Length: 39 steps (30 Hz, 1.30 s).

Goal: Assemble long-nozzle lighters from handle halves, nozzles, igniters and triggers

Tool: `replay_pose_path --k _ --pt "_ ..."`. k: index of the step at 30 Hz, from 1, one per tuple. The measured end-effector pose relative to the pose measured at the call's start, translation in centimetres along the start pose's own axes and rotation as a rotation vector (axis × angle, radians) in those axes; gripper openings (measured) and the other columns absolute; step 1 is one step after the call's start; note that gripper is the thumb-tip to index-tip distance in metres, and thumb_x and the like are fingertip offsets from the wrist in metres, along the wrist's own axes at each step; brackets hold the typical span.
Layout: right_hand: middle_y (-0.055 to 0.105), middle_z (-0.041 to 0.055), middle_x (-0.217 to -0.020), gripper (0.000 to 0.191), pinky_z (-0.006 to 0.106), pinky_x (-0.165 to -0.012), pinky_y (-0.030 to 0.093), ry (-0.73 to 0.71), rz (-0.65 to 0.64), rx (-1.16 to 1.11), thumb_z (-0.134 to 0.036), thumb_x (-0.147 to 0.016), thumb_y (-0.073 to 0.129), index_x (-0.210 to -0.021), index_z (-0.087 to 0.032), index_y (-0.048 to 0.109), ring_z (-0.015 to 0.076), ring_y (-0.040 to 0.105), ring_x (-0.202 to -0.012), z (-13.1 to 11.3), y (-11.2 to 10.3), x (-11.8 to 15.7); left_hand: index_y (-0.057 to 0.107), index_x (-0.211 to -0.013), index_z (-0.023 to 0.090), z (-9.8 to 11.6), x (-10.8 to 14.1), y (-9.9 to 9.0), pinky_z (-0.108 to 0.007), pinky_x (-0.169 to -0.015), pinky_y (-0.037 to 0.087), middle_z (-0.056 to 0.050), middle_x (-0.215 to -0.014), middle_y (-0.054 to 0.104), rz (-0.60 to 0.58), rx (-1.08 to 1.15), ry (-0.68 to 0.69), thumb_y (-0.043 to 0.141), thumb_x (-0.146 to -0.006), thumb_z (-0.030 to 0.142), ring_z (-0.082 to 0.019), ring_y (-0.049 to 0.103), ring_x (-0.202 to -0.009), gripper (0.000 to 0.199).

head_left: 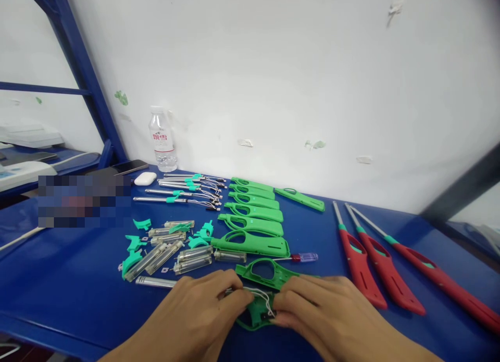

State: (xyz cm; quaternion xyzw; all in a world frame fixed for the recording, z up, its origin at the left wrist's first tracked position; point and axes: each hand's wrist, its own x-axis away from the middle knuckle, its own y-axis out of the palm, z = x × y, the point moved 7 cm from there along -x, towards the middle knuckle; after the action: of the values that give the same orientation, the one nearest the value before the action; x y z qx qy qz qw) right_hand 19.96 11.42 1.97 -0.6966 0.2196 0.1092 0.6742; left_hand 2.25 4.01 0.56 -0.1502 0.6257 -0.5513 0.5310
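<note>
Near the front edge, my left hand [211,304] is closed around the near end of a metal tube [156,282], at the left of a green lighter shell half [255,315]. My right hand [312,304] pinches that shell half at its right side. White wires [263,294] loop between the fingertips, beside a small black part. Just behind the hands lies another green shell half [265,271]. Several more green halves [253,211] are stacked in a column farther back. Fingers hide much of the held shell.
Clear fuel tanks [193,263] and teal triggers [133,242] lie at the left, behind them metal tubes with wires [183,192]. A screwdriver [304,257] is mid-table. Three red lighters [363,273] lie right. A bottle [162,143] and white case [145,178] stand near the wall.
</note>
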Motion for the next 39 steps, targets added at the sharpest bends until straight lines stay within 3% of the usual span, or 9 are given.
replay_pose_path --k 5,13,18,27,39 --pt "0.081 -0.0058 -0.094 0.047 0.034 -0.066 0.048 0.012 0.013 0.014 -0.042 -0.134 0.034 -0.11 -0.026 0.072 0.0126 0.08 -0.079 -0.02 -0.48 0.08 0.068 -0.13 0.027 -0.08 0.07 0.11 -0.032 -0.06 0.048 0.0 -0.107 0.081 0.035 0.034 0.019 0.05 -0.107 -0.001 -0.019 0.081 -0.082 0.04" --pt "0.081 -0.0083 -0.091 0.05 0.032 -0.065 0.048 0.05 0.071 0.002 -0.042 -0.136 0.03 -0.111 -0.028 0.071 0.0103 0.082 -0.077 -0.07 -0.47 -0.1 0.07 -0.12 0.025 -0.2 -0.28 0.19 -0.025 -0.066 0.056 -0.003 -0.103 0.081 0.068 0.08 0.001 0.048 -0.112 0.003 -0.018 0.081 -0.082 0.031" --pt "0.079 -0.0086 -0.087 0.05 0.031 -0.061 0.046 0.05 0.116 0.0 -0.044 -0.136 0.03 -0.107 -0.028 0.069 0.0101 0.079 -0.07 -0.04 -0.52 -0.26 0.069 -0.125 0.025 -0.34 -0.41 0.15 -0.023 -0.071 0.06 -0.001 -0.105 0.081 0.1 0.099 0.01 0.047 -0.117 0.006 -0.017 0.082 -0.083 0.03" --pt "0.077 -0.0085 -0.086 0.044 0.03 -0.059 0.046 0.048 0.168 0.02 -0.041 -0.136 0.032 -0.109 -0.028 0.064 0.0099 0.075 -0.063 -0.03 -0.64 -0.3 0.067 -0.12 0.029 -0.35 -0.67 -0.08 -0.03 -0.053 0.049 0.004 -0.093 0.076 0.136 0.07 -0.012 0.037 -0.129 0.019 -0.017 0.075 -0.067 0.032" --pt "0.075 -0.0077 -0.083 0.046 0.03 -0.058 0.045 0.034 0.127 0.012 -0.04 -0.136 0.032 -0.104 -0.027 0.063 0.0101 0.073 -0.062 -0.17 -0.63 -0.4 0.067 -0.123 0.027 -0.14 -0.6 -0.19 -0.028 -0.057 0.053 0.002 -0.094 0.075 0.177 0.067 0.019 0.04 -0.127 0.017 -0.018 0.076 -0.071 0.029"
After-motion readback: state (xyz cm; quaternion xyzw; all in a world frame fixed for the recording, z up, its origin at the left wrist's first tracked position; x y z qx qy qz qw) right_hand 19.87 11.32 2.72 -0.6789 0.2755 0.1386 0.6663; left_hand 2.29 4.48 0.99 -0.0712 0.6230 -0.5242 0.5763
